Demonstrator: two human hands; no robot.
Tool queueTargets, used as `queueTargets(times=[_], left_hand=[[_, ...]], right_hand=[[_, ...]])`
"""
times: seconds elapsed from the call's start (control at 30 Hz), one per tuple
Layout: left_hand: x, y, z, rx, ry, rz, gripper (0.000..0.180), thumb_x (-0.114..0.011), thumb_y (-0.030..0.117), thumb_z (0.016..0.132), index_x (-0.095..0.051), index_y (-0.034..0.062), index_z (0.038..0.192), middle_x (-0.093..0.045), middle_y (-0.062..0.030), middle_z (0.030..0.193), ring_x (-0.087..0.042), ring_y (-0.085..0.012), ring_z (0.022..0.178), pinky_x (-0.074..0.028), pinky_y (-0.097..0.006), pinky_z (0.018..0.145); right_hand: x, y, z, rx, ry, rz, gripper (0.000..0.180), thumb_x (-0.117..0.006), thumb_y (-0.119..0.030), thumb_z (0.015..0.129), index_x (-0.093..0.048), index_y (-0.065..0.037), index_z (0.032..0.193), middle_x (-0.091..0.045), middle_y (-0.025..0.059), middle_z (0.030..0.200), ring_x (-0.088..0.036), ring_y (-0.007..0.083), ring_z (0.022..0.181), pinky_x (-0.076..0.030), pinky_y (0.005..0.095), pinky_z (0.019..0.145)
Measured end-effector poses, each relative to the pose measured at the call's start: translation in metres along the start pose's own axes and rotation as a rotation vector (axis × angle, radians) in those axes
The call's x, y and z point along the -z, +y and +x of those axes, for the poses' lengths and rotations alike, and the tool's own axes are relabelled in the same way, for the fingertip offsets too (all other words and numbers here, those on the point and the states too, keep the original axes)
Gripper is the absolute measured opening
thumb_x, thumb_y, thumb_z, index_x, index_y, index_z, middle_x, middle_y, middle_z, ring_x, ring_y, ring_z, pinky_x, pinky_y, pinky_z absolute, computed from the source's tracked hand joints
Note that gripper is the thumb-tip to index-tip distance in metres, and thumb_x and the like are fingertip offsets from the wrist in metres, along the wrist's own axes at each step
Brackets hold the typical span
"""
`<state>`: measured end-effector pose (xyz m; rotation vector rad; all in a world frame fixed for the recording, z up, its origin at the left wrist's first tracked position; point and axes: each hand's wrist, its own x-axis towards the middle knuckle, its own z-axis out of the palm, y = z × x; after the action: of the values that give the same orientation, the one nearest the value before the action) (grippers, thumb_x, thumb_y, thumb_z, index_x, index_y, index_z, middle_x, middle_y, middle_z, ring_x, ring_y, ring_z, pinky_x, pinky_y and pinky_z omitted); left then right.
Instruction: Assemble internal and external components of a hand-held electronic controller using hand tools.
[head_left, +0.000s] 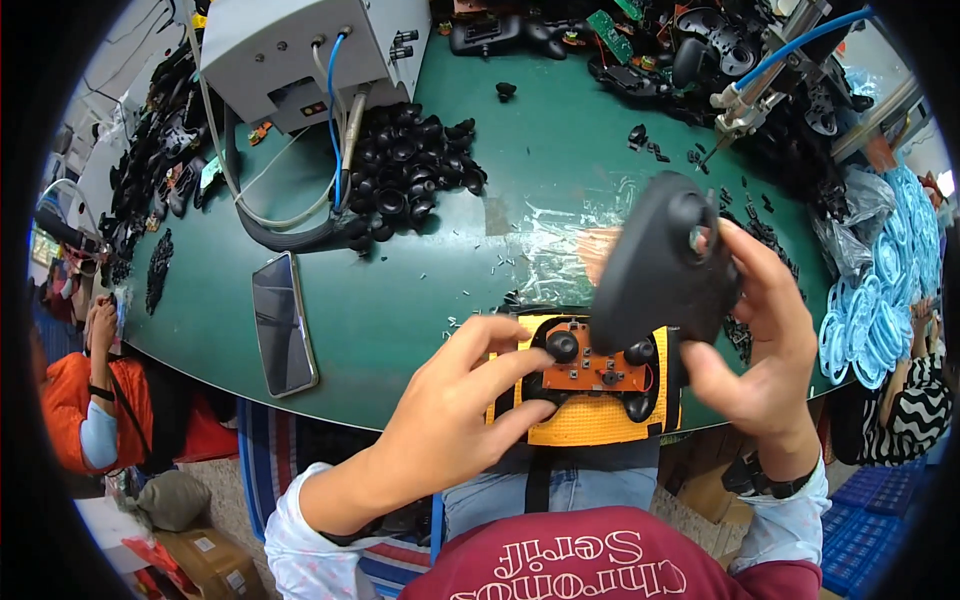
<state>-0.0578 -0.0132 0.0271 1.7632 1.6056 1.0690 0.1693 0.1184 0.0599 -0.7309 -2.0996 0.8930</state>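
A black game controller shell (655, 270) is in my right hand (765, 350), raised and tilted, its edge between thumb and fingers. Under it, a controller half with an orange circuit board (578, 374) lies on a yellow textured pad (590, 428) at the table's front edge. The board carries two black thumbsticks, the left one (561, 346) topped with a round cap; the right one is partly behind the shell. My left hand (470, 385) is at the board's left side, fingers apart, with fingertips beside the left thumbstick and the thumb by the left grip.
A phone (283, 325) lies at the left. Behind it are a heap of black thumbstick caps (405, 165) and a grey machine box (300, 60) with hoses. A screwdriver arm (735, 110) hangs at the right, near light blue rings (880, 300). Small screws are scattered mid-table. People sit at both sides.
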Motion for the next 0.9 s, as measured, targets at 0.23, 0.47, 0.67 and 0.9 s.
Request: queueTargets(times=[0.23,0.47,0.67,0.9], left_hand=[[-0.020,-0.017,-0.011,-0.008,0.002,0.136,0.019,-0.074,0.001,0.075,-0.064,-0.0009,0.091,-0.059,-0.0106,0.096,-0.066,-0.0210,0.077,-0.055,-0.032,0.067],[-0.024,-0.018,-0.009,0.160,0.004,0.087,0.015,-0.070,-0.004,0.078,-0.063,-0.0022,0.091,-0.061,-0.0094,0.078,-0.065,-0.0166,0.063,-0.053,-0.027,0.058],[-0.001,-0.013,-0.001,0.407,-0.023,-0.236,0.043,-0.071,0.002,0.084,-0.055,-0.0018,0.124,-0.065,-0.0120,0.097,-0.067,-0.0163,0.079,-0.055,-0.027,0.065],[-0.017,-0.010,0.012,0.178,-0.088,-0.027,0.071,-0.082,0.018,0.077,-0.048,0.0029,0.137,-0.055,-0.0143,0.118,-0.061,-0.0231,0.095,-0.055,-0.031,0.076]], right_hand=[[0.011,0.006,-0.013,-0.170,-0.001,0.091,0.072,-0.066,-0.003,0.070,-0.043,0.005,0.138,-0.052,0.0162,0.132,-0.055,0.0239,0.121,-0.047,0.0355,0.101],[0.009,0.008,-0.021,-0.029,-0.110,-0.111,0.067,-0.072,-0.009,0.064,-0.056,0.003,0.128,-0.055,0.0235,0.130,-0.057,0.0345,0.120,-0.046,0.0388,0.099],[-0.007,0.005,-0.028,0.055,-0.312,-0.251,0.060,-0.076,-0.007,0.064,-0.062,-0.003,0.122,-0.055,0.0222,0.127,-0.060,0.0373,0.113,-0.051,0.0402,0.094],[-0.021,0.018,-0.035,0.073,-0.357,-0.268,0.060,-0.076,-0.010,0.068,-0.059,-0.004,0.125,-0.053,0.0221,0.131,-0.056,0.0399,0.121,-0.050,0.0433,0.098]])
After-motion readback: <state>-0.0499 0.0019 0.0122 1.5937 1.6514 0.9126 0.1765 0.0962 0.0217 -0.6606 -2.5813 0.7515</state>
